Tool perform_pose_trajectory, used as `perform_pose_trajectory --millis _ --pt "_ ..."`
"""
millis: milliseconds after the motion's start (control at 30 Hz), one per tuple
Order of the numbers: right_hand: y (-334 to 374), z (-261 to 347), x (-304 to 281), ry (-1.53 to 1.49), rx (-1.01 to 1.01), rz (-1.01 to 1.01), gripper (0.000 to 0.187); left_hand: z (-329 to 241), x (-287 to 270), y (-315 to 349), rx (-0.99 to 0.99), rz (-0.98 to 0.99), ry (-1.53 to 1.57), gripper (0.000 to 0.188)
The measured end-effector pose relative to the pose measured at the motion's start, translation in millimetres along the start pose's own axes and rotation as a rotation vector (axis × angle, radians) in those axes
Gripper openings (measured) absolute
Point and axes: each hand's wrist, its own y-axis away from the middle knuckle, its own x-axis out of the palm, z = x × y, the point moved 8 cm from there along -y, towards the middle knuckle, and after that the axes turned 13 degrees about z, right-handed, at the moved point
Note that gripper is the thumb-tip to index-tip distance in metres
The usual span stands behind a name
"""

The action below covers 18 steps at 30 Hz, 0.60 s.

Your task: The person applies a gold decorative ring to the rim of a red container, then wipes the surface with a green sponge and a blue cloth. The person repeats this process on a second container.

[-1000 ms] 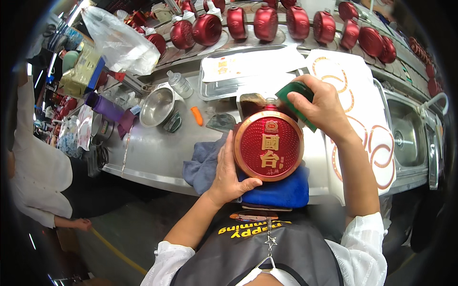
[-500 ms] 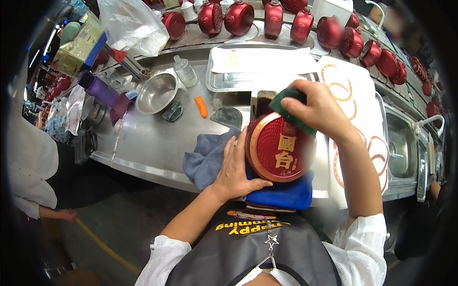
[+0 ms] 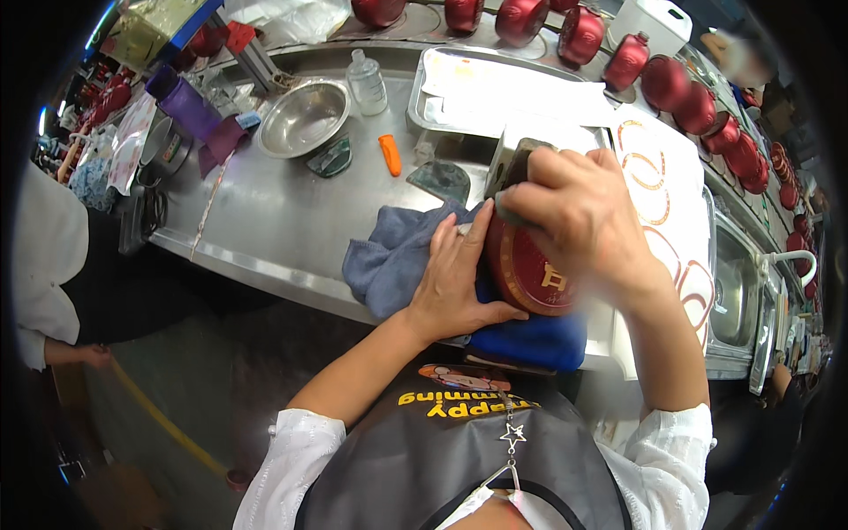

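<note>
A round red bottle with a gold-patterned rim and gold characters lies face up at the front of the steel table. My left hand grips its left side, thumb along the near edge and fingers toward the far left edge. Over the far part of the bottle, my right hand is closed on a dark green scraper, whose edge shows by the fingertips. That hand hides much of the bottle's face. Beneath the bottle is a blue towel, and a grey-blue cloth lies left of my left hand.
Left on the table are a steel bowl, a clear bottle, an orange-handled tool and a green scraper. A sheet of curved decals lies right, before a sink. Red bottles line the conveyor.
My right hand has moved inward over the bottle's far left edge, turning the scraper with it. My left hand still holds the bottle. The head view has shifted slightly.
</note>
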Motion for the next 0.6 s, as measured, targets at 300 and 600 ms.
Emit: perform_pose_trajectory --millis 300,600 --pt "56.6 70.7 21.3 0.058 -0.101 0.065 0.011 5.6 2.7 -1.1 0.004 -0.076 -0.013 0.123" --pt "144.0 13.9 59.0 -0.567 0.336 -0.357 0.020 3.2 2.3 -0.5 0.031 -0.033 -0.061 0.140"
